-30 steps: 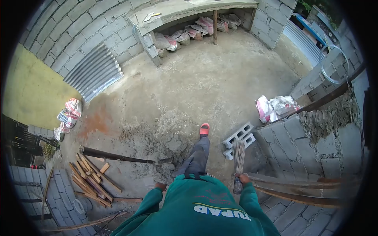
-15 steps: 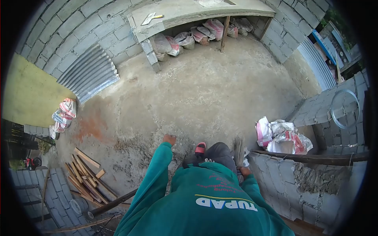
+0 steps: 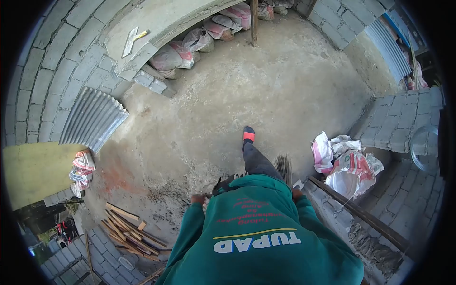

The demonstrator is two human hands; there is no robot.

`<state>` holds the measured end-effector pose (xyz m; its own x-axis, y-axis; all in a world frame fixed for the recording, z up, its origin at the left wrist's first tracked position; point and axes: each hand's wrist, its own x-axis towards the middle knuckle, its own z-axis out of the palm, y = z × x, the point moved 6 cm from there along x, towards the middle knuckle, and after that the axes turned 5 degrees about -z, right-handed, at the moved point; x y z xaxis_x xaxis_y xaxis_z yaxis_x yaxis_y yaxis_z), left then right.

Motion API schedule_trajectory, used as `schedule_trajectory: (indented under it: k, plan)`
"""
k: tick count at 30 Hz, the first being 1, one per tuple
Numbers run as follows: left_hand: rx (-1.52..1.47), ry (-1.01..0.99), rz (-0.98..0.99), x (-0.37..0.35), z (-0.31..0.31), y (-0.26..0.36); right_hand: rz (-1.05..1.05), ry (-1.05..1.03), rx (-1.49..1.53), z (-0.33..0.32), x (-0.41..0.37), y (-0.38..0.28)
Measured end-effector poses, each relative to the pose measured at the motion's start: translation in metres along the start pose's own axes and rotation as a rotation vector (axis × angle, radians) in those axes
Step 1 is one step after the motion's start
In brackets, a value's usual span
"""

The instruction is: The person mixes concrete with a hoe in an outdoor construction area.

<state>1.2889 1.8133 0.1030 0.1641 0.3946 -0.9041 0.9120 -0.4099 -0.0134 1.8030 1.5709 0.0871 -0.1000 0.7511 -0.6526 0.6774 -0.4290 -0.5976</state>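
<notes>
My right hand is low at my right side, closed on a stick broom. The broom's thin bristles point forward beside my leg, and its lower part is hidden by my sleeve and body. My left hand hangs at my left hip with its fingers curled in, and nothing shows in it. It is above a rough, gritty patch of floor. My foot in a red-strapped slipper is stepped forward on the concrete floor.
Loose wooden strips lie left. Empty-looking sacks are heaped right, behind a low block wall with a wooden beam. Filled sacks sit under a concrete slab, which carries a trowel. Corrugated sheet leans at the left wall.
One foot has stepped forward. My left hand has drawn back from in front of me to beside my hip. The view has shifted and turned; the broom is still at my right side.
</notes>
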Motion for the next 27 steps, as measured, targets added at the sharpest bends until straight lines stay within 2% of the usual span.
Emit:
schedule_trajectory:
  k: [2, 3, 5, 6, 7, 9, 10, 12, 15, 16, 18, 19, 21, 24, 26, 27]
  plan:
    - [-0.083, -0.029, -0.168, -0.018, -0.013, -0.011, 0.142, -0.06, -0.023, -0.068, 0.03, -0.028]
    - [-0.081, -0.029, -0.165, -0.007, -0.024, -0.015, 0.145, -0.058, -0.022, -0.097, 0.059, -0.025]
    - [-1.686, -0.322, -0.791, -0.018, 0.009, -0.03, 0.062, -0.075, -0.002, -0.116, 0.086, 0.004]
    - [-1.675, -0.356, -0.82, -0.036, -0.003, -0.027, 0.291, -0.072, 0.149, -0.144, 0.082, -0.006]
    - [-1.153, -0.135, -0.467, -0.024, -0.066, -0.028, 0.508, -0.043, 0.288, -0.186, 0.099, -0.017]
    - [-0.948, 0.052, -0.253, -0.003, -0.145, -0.018, 0.697, 0.231, 0.589, -0.221, 0.12, 0.005]
    - [-1.222, 0.025, -0.347, 0.011, -0.17, -0.017, 0.711, 0.219, 0.584, -0.239, 0.132, 0.001]
    - [-1.715, -0.004, -0.525, 0.029, -0.224, -0.012, 0.54, 0.519, 0.508, -0.305, 0.156, -0.025]
    - [-1.573, 0.062, -0.494, 0.083, -0.303, -0.023, 0.508, 0.585, 0.362, -0.429, 0.174, -0.174]
    - [-1.56, 0.071, -0.425, 0.107, -0.324, -0.031, 0.36, 0.656, 0.098, -0.446, 0.188, -0.182]
    - [-1.555, 0.083, -0.34, 0.142, -0.374, -0.045, 0.325, 0.603, 0.648, -0.485, 0.216, -0.225]
    - [-1.542, 0.069, -0.369, 0.153, -0.4, -0.053, 0.318, 0.613, 0.637, -0.5, 0.23, -0.249]
    - [-1.509, 0.021, -0.404, 0.169, -0.446, -0.07, 0.147, 0.929, 0.672, -0.535, 0.245, -0.304]
    - [-1.653, 0.083, -0.327, 0.204, -0.502, -0.106, 0.071, 0.936, 0.559, -0.588, 0.284, -0.383]
    - [-1.699, 0.117, -0.342, 0.217, -0.538, -0.125, 0.059, 0.886, 0.539, -0.614, 0.315, -0.415]
    - [-1.739, 0.162, -0.361, 0.219, -0.557, -0.139, 0.03, 0.866, 0.432, -0.63, 0.332, -0.438]
